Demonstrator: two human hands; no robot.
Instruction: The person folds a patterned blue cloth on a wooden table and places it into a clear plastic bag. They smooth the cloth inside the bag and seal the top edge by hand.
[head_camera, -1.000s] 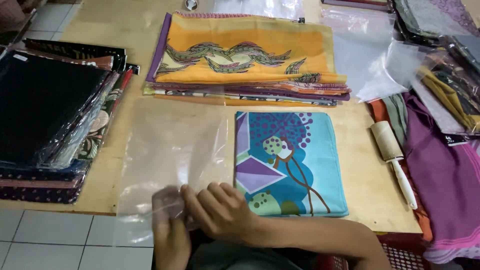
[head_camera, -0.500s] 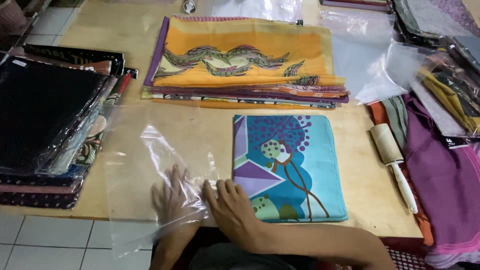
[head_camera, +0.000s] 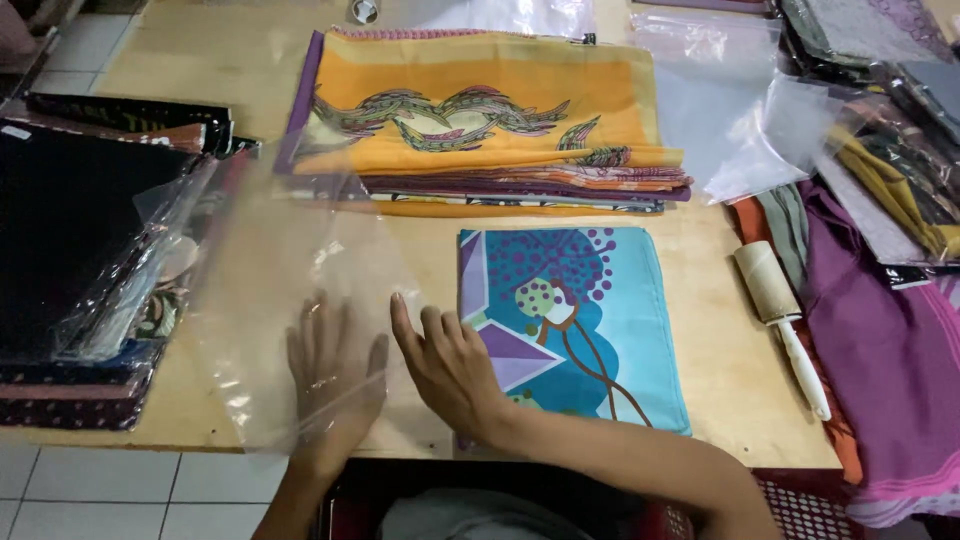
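Note:
A large clear plastic bag lies crumpled and partly raised on the wooden table. My left hand shows through the plastic, flat with its fingers spread, either inside or under the bag. Just right of it, my right hand rests with fingers stretched out at the bag's right edge. Its palm lies on the near left corner of a folded turquoise scarf with purple shapes and brown lines. I cannot tell whether the right thumb pinches the plastic.
A stack of folded orange and purple scarves lies beyond. Dark bagged scarves are piled at the left. A lint roller, purple cloth and more clear bags sit at the right.
Both hands have moved forward from the table's near edge. The left hand now lies behind the plastic with its fingers spread. The bag has risen and shifted away from me.

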